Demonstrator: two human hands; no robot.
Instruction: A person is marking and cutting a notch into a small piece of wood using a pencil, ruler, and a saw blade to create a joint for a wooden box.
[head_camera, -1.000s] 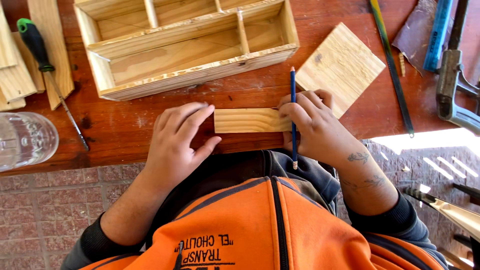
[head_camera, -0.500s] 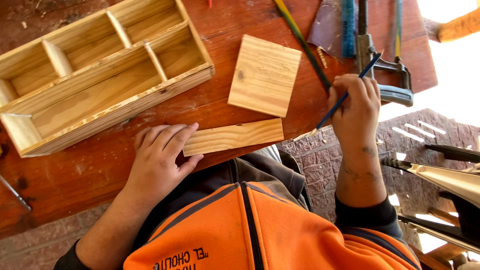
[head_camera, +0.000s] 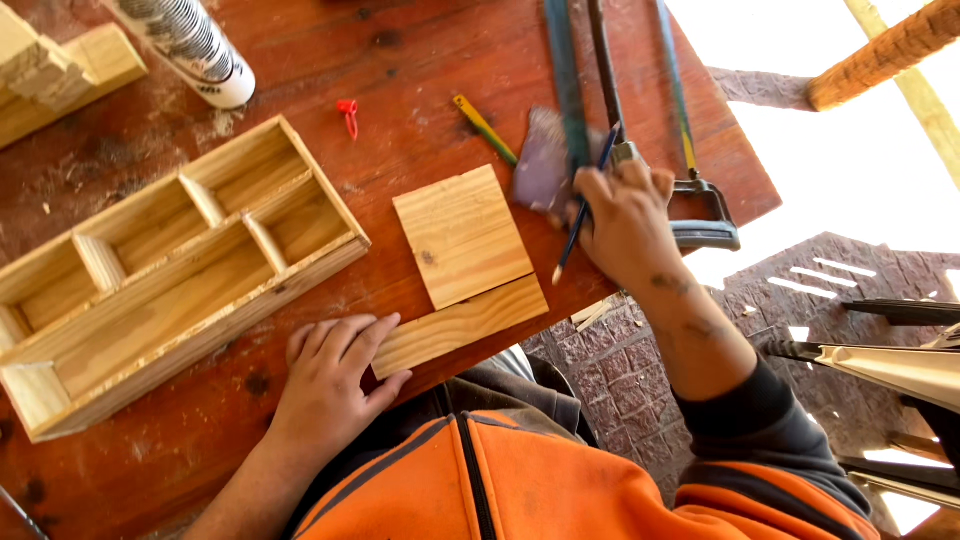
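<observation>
In the head view, the left hand (head_camera: 335, 385) lies flat on the red-brown workbench (head_camera: 430, 80), fingers spread a little and closed on nothing, their tips pressing the left end of a narrow wooden strip (head_camera: 460, 325); that seems to pin the strip so it does not slide. The strip sits at the near edge of the bench, its far side touching a square wooden board (head_camera: 460, 235). To the right, the right hand (head_camera: 625, 220) reaches across to the handle of a hacksaw (head_camera: 690, 205) that runs away along the bench's right side; the fingers curl over the handle while a blue pencil (head_camera: 583, 210) stays tucked between them, tip pointing near, probably kept there to free the hand without setting it down. Whether the grip on the saw has closed fully I cannot tell. Left of the hands stands an open wooden tray with dividers (head_camera: 170, 270), and a white bottle (head_camera: 195, 45) lies at the far side.
</observation>
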